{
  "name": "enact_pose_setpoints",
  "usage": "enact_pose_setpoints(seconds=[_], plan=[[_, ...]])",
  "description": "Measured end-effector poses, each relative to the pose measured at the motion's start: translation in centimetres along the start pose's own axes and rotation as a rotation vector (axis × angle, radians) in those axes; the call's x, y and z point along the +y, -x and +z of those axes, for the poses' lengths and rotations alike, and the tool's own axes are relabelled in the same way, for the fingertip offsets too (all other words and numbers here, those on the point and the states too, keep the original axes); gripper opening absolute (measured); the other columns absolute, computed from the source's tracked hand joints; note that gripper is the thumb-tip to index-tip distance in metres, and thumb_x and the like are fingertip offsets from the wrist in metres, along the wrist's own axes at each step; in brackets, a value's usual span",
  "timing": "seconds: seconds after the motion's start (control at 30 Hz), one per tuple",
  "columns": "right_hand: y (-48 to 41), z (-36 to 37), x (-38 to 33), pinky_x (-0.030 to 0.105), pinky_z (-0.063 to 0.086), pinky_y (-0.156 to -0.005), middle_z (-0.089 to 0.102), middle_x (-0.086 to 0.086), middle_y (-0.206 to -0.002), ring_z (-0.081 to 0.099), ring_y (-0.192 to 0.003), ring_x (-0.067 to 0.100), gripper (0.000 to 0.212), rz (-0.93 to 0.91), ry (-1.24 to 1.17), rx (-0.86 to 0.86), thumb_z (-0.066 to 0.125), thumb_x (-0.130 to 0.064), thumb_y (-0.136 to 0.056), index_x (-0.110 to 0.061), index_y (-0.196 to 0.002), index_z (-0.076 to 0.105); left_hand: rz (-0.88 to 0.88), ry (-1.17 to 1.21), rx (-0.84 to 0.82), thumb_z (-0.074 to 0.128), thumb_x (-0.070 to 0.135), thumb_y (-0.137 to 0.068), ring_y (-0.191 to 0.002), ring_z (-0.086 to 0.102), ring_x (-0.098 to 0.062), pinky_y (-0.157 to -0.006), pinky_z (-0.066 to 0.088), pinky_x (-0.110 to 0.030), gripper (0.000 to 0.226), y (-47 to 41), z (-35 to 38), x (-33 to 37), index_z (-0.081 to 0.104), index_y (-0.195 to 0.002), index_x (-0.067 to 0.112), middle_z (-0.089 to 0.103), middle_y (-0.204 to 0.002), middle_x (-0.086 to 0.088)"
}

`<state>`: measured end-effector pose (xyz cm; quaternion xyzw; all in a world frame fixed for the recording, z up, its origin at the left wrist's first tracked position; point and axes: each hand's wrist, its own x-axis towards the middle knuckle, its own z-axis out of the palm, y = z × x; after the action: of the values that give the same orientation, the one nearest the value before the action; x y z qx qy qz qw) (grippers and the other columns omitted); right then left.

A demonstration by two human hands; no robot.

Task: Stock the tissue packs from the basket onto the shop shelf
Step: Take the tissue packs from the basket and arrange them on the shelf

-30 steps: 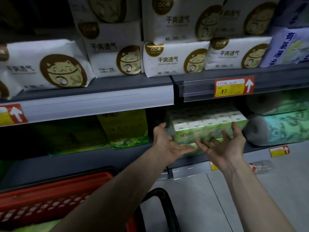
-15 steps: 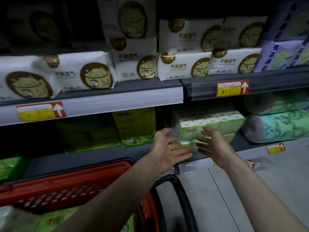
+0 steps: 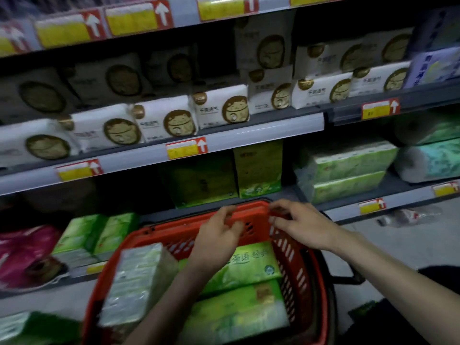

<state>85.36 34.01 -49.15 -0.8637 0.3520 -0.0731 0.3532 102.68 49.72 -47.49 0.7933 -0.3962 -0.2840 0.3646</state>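
Blurred shelf, left hand, right hand at basket rim — grip unclear

Two bare forearms – uncovered to the frame's edge, bare left hand, bare right hand

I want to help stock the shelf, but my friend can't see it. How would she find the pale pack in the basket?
Look for the red basket in front of the shelves, low in the view. On its left side, one pale tissue pack stands on end, leaning a little. Its wrap looks whitish and silvery, while the green packs next to it lie flat.
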Motion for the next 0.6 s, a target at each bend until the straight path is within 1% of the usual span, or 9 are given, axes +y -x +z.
enact_pose_setpoints(seconds=[0.07,0.13,0.2,0.3,0.37,0.43,0.47,0.53,0.6], plan=[[1.3,1.3,-1.9,0.034,0.048,-0.106,0.066,-0.004,-0.143,0.060,-0.131,0.016,0.051,-0.028,0.040,-0.033,0.062,-0.051,-0.101,-0.034,-0.148,0.054,0.035,-0.195,0.063,0.057,0.045,-0.094,-0.104,0.067,-0.019,-0.093,0.054,-0.042,0.046,1.9,-1.5,-1.1,0.052,-0.139,0.039,0.071,-0.118,0.005],[2.4,2.4,-3.3,0.026,0.042,-0.101,0.059,-0.007,-0.151,0.055,-0.136,0.014,0.054,-0.069,0.080,-0.029,0.060,-0.053,-0.102,-0.034,-0.151,0.051,0.020,-0.199,0.078,0.057,0.043,-0.098,-0.109,0.064,-0.018,-0.093,0.050,-0.038,0.047,3.3,-2.6,-1.3,0.050,-0.144,0.036,0.066,-0.128,0.004],[3.5,2.9,-4.4,0.023,0.038,-0.096,0.056,-0.010,-0.152,0.056,-0.132,0.010,0.054,-0.090,0.071,-0.013,0.059,-0.053,-0.102,-0.034,-0.152,0.050,0.007,-0.204,0.071,0.057,0.042,-0.100,-0.100,0.064,-0.011,-0.083,0.046,-0.031,0.045,4.3,-3.2,-0.8,0.050,-0.144,0.036,0.067,-0.124,0.006],[4.5,2.2,-5.3,0.026,0.044,-0.090,0.063,-0.010,-0.140,0.060,-0.114,0.005,0.051,-0.091,0.023,0.020,0.060,-0.053,-0.101,-0.037,-0.149,0.052,0.058,-0.207,0.089,0.058,0.043,-0.099,-0.080,0.066,-0.007,-0.073,0.052,-0.032,0.043,4.6,-3.6,0.7,0.053,-0.141,0.037,0.071,-0.105,0.005],[5.1,0.9,-5.6,0.029,0.051,-0.090,0.069,-0.009,-0.130,0.065,-0.109,0.008,0.047,-0.098,-0.015,0.066,0.062,-0.051,-0.100,-0.038,-0.145,0.055,0.085,-0.217,0.079,0.058,0.042,-0.099,-0.083,0.068,-0.010,-0.077,0.055,-0.034,0.041,4.5,-3.7,2.4,0.053,-0.139,0.038,0.073,-0.105,0.003],[6.2,-0.9,-5.7,0.030,0.054,-0.095,0.071,-0.008,-0.127,0.067,-0.111,0.008,0.043,-0.111,-0.058,0.140,0.063,-0.048,-0.100,-0.036,-0.141,0.058,0.147,-0.195,0.088,0.059,0.040,-0.099,-0.095,0.068,-0.015,-0.087,0.054,-0.035,0.039,4.5,-3.5,4.6,0.055,-0.138,0.038,0.071,-0.117,0.000],[6.9,-1.9,-5.6,0.028,0.053,-0.098,0.071,-0.008,-0.129,0.066,-0.114,0.006,0.042,-0.121,-0.094,0.197,0.064,-0.047,-0.100,-0.035,-0.140,0.060,0.190,-0.183,0.097,0.059,0.039,-0.099,-0.097,0.066,-0.013,-0.087,0.051,-0.033,0.037,4.6,-3.3,5.8,0.057,-0.136,0.037,0.070,-0.119,0.000],[9.2,-3.9,-4.8,0.026,0.049,-0.106,0.069,-0.010,-0.134,0.062,-0.123,0.003,0.039,-0.132,-0.216,0.336,0.066,-0.040,-0.101,-0.033,-0.139,0.063,0.270,-0.161,0.107,0.061,0.034,-0.099,-0.089,0.064,-0.004,-0.083,0.044,-0.028,0.033,4.9,-2.3,8.5,0.061,-0.133,0.035,0.070,-0.111,0.003],[12.6,-5.2,-3.1,0.025,0.049,-0.106,0.071,-0.015,-0.130,0.063,-0.123,0.000,0.030,-0.123,-0.361,0.499,0.068,-0.029,-0.102,-0.031,-0.132,0.068,0.356,-0.128,0.090,0.062,0.031,-0.099,-0.089,0.066,-0.005,-0.081,0.044,-0.026,0.032,5.7,-0.3,11.1,0.064,-0.130,0.034,0.071,-0.107,0.006]])
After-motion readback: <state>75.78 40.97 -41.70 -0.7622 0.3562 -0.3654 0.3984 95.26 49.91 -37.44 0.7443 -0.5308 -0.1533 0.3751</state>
